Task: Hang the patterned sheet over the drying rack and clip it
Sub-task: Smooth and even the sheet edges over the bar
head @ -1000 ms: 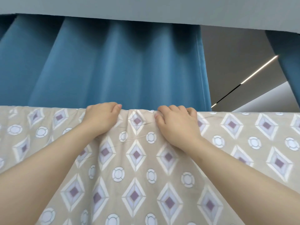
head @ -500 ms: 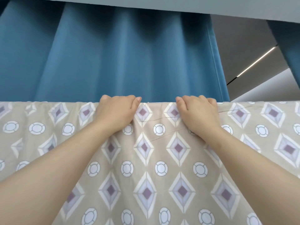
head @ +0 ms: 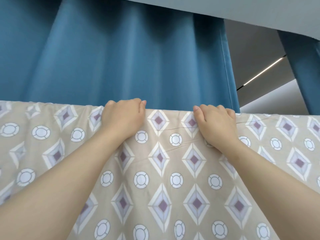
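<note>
— Two hands to enter, left to right. Item one?

— Left hand (head: 123,118): on the top fold of the patterned sheet (head: 159,170), left of centre. Its fingers (head: 121,103) are held close together and curled over the fold, tips hidden behind it. The thumb lies alongside at the edge, nail showing. Grip: holds the fold.

— Item two?

— Right hand (head: 216,124): same fold, well apart from the left, with a bare stretch of cloth between them. Its fingers (head: 219,108) are likewise bunched and hooked over the top; the thumb presses the near face of the cloth.

— Location of the sheet?

— Draped across the whole width, beige with purple diamonds and white rings, its top edge level, near side hanging towards the person. Whatever bears it is covered; the rack cannot be made out.

— Background?

— Blue curtain (head: 129,58) behind, a second blue panel (head: 304,75) at far right, a lit ceiling strip (head: 263,71) between them.
</note>
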